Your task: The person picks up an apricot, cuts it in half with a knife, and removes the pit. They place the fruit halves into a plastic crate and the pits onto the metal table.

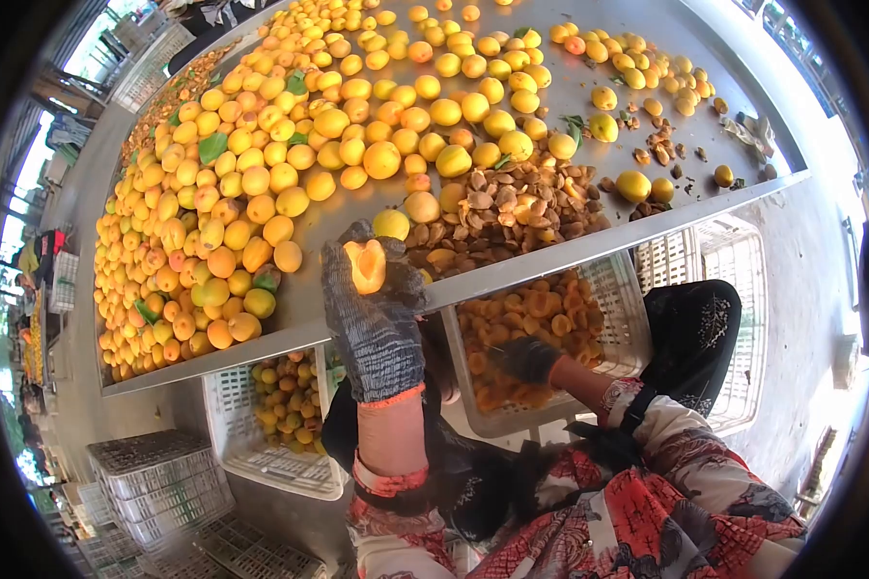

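Outdoors, at a long grey steel table (570,92) heaped with whole yellow-orange apricots (261,174), a mound of brown pits (512,207) near its front edge. Left hand (372,309) in a grey knit glove up at that edge, fingers closed around an orange apricot half (365,265), cut face toward the camera. Right hand (526,359) in a dark glove over a white slotted plastic crate (618,347) of pitted apricot halves (531,309) under the table; fingers' state impossible to tell. Second white crate (227,425) of whole fruit beside it.

Bright daylight, heavy fisheye distortion, dark corners
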{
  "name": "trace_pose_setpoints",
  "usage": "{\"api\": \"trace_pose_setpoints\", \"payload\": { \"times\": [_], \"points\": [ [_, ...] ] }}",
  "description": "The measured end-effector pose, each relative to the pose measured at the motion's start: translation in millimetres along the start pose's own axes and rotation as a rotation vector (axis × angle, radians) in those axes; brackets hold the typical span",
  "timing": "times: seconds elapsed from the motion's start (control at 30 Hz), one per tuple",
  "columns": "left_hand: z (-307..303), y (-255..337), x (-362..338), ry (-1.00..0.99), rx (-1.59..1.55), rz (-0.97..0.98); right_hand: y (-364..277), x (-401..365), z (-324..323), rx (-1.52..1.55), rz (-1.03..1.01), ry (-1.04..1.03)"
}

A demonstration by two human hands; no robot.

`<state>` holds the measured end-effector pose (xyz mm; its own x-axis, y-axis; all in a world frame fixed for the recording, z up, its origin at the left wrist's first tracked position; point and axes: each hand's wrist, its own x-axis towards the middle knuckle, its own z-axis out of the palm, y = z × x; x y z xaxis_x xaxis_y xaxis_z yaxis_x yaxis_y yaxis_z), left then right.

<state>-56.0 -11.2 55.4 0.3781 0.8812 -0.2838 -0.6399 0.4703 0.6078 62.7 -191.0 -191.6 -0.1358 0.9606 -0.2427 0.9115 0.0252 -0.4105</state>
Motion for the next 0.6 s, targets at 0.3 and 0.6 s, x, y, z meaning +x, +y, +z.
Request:
{"api": "trace_pose_setpoints", "payload": {
  "times": [0.3, 0.6],
  "points": [
    [-7, 6, 2, 0.039, -0.132, 0.001, -5, 13, 4, 0.055, 0.162, 0.001],
    [-2, 16, -6, 0.089, -0.134, 0.048, 1, 27, -10, 0.002, 0.098, -0.201]
  ]
}}
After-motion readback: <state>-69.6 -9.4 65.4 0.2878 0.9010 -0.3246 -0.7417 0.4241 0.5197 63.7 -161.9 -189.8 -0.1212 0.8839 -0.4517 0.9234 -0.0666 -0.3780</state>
